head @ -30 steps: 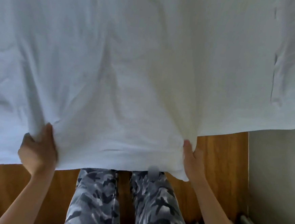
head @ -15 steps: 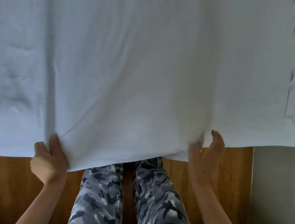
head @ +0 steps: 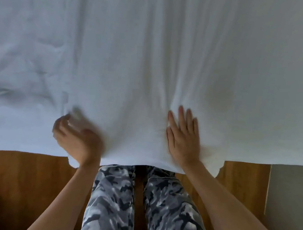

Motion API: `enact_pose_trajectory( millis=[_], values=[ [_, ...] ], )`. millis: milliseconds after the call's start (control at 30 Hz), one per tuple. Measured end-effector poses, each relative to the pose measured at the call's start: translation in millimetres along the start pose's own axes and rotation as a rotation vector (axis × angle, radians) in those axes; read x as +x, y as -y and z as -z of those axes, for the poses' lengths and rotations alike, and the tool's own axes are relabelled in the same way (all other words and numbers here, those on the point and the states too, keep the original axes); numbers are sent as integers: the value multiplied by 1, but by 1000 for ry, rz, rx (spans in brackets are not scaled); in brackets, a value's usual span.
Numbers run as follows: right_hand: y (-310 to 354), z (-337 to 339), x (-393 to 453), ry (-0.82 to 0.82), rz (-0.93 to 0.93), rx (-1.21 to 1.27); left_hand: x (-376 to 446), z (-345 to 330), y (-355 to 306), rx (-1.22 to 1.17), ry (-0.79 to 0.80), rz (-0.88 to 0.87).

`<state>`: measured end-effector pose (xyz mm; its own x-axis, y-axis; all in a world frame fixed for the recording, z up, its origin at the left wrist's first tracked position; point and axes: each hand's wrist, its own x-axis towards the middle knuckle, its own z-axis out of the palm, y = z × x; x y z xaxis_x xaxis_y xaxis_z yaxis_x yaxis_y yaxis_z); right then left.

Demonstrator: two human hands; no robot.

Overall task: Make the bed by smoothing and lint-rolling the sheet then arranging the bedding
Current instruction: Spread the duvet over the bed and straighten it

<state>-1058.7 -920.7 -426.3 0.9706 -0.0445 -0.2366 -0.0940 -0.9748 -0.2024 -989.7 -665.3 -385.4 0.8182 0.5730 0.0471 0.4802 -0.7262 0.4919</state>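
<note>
The right hand lies flat on the white sheet, fingers straight and slightly spread, palm pressing the cloth just above the sheet's near hem. The left hand, blurred by motion, sits to the left of it near the same hem; its fingers appear curled, but whether they pinch a fold of cloth or hold nothing cannot be told. The sheet covers the whole upper field and hangs over the bed's near edge, its hem ending above the wooden floor. Long ridges run up the sheet from between the two hands, and a patch of fine creases lies far to the left of the left hand. The person's patterned trousers stand below the hem, between the forearms. The step in hand is judged to be smoothing. Done well, it calls for flat palms swept outward from the ridges toward the sheet's sides, with even pressure, so that slack leaves the hem rather than bunching under the hands.
</note>
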Motion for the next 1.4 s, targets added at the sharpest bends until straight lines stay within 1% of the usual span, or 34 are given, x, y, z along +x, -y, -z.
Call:
enact_pose_trajectory(
  millis=[67,133,167,200,233,267,300,367,433,467,533,600,667,700,800,833,900,967,1067,1200,1233,1300,1400],
  values=[
    [-2,-5,-29,17,80,-40,8,-15,-28,-12,93,-346],
    [-9,-8,-50,52,139,-95,17,-36,-55,66,230,-677],
    [-11,-8,-58,75,160,-105,19,-45,-64,124,290,-794],
    [-11,-5,-63,96,166,-97,22,-53,-69,182,344,-869],
    [-8,1,-64,102,153,-59,23,-60,-67,235,391,-898],
    [-5,9,-61,84,122,2,22,-64,-61,277,422,-885],
    [0,19,-54,26,79,68,20,-64,-53,310,438,-849],
    [8,36,-30,-180,-35,113,14,-60,-33,351,455,-793],
    [10,51,4,-352,-143,101,7,-52,-20,355,475,-789],
    [11,58,21,-400,-174,105,5,-48,-17,348,468,-790],
    [16,70,54,-419,-189,110,4,-46,-19,308,401,-792],
    [25,79,85,-368,-162,77,9,-50,-29,251,307,-789],
    [25,72,102,-285,-140,16,20,-58,-37,214,262,-757],
    [20,63,101,-241,-176,1,26,-60,-36,218,261,-696],
    [-5,26,50,-118,-389,34,26,-47,-1,256,364,-357],
    [-11,16,22,-75,-402,21,17,-37,14,264,409,-314],
    [-15,5,-32,30,-324,-44,-4,-15,40,319,504,-331],
    [-15,4,-68,130,-261,-86,-19,-2,55,389,582,-339],
    [-8,19,-82,206,-318,-75,-24,14,52,456,653,-292],
    [10,68,-82,275,-394,-18,-23,58,29,506,734,-253],
    [14,83,-84,285,-406,5,-25,72,23,511,742,-273],
    [21,114,-89,292,-409,53,-28,103,7,516,748,-317],
    [34,161,-108,290,-380,146,-36,158,-13,481,787,-301]
  ],
)
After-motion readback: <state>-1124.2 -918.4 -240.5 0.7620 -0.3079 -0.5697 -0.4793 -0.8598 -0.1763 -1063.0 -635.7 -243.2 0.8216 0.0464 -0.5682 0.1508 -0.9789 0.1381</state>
